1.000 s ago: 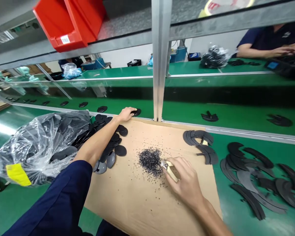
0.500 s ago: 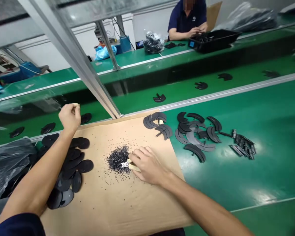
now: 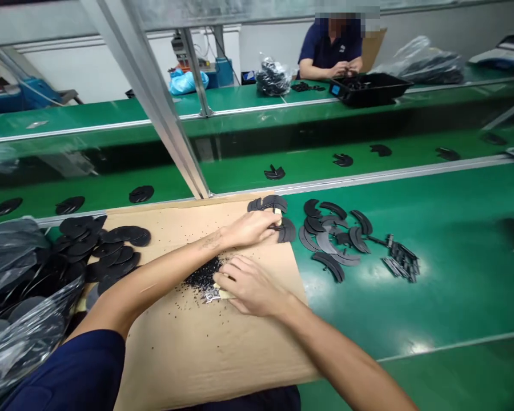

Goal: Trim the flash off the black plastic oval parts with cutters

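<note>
My right hand is closed around the pale yellow handles of a pair of small nippers. The metal jaws point left, at the near edge of a heap of tiny black plastic bits on brown cardboard. Farther up, my left hand reaches across to a small group of black curved parts at the cardboard's far right corner. Its fingers, with a yellowish cover on one tip, close on the thin stem of one such part; the grip is partly hidden.
Black oval discs lie piled on the left beside a clear plastic bag. More curved pieces and slim black rods rest on the green table. Beyond a metal post, parts lie along a green belt. A co-worker sits opposite.
My left hand has swung from above the belt on the left to the curved parts at the right. The right hand keeps the nippers by the heap. The view has shifted slightly.
</note>
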A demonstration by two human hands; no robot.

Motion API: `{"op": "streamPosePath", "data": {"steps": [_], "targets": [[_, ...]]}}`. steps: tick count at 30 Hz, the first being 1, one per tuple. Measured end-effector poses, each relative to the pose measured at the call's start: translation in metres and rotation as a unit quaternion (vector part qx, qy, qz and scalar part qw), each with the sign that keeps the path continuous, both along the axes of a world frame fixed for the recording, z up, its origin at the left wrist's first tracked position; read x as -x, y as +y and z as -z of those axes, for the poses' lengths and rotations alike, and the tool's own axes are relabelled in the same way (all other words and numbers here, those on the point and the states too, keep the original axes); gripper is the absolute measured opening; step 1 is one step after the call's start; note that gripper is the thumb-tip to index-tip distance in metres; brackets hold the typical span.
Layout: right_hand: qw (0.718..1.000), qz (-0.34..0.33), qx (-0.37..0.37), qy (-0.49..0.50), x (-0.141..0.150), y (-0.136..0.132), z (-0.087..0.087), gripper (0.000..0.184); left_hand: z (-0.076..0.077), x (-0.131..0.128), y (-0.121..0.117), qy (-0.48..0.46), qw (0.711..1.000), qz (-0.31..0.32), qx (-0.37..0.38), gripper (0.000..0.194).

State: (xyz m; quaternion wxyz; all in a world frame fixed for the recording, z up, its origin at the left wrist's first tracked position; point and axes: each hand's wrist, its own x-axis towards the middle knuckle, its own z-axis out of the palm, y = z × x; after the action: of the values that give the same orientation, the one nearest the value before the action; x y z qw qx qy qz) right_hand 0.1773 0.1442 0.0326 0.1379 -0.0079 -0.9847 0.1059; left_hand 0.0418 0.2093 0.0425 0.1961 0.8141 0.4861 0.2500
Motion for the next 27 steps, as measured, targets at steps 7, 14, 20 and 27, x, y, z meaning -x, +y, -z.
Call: {"op": "streamPosePath", "data": {"steps": [7, 14, 20, 27], "targets": [[0.93, 0.144, 0.02, 0.338, -0.001, -0.003, 0.005, 0.05, -0.012, 0.069, -0.064, -0.197, 0.964, -0.146, 0.103, 0.011], [0.939, 0.107, 0.175, 0.275, 0.011, 0.004, -0.005, 0.031, -0.026, 0.089, -0.151, -0.298, 0.924, -0.121, 0.208, 0.016], [0.901, 0.146, 0.342, 0.224, 0.019, -0.003, -0.007, 0.005, -0.038, 0.186, -0.154, 0.196, 0.925, -0.301, 0.123, 0.018], [0.808, 0.224, 0.518, 0.169, 0.021, 0.006, -0.009, 0.027, -0.029, 0.256, -0.167, 0.265, 0.882, -0.372, 0.118, 0.029]]}}
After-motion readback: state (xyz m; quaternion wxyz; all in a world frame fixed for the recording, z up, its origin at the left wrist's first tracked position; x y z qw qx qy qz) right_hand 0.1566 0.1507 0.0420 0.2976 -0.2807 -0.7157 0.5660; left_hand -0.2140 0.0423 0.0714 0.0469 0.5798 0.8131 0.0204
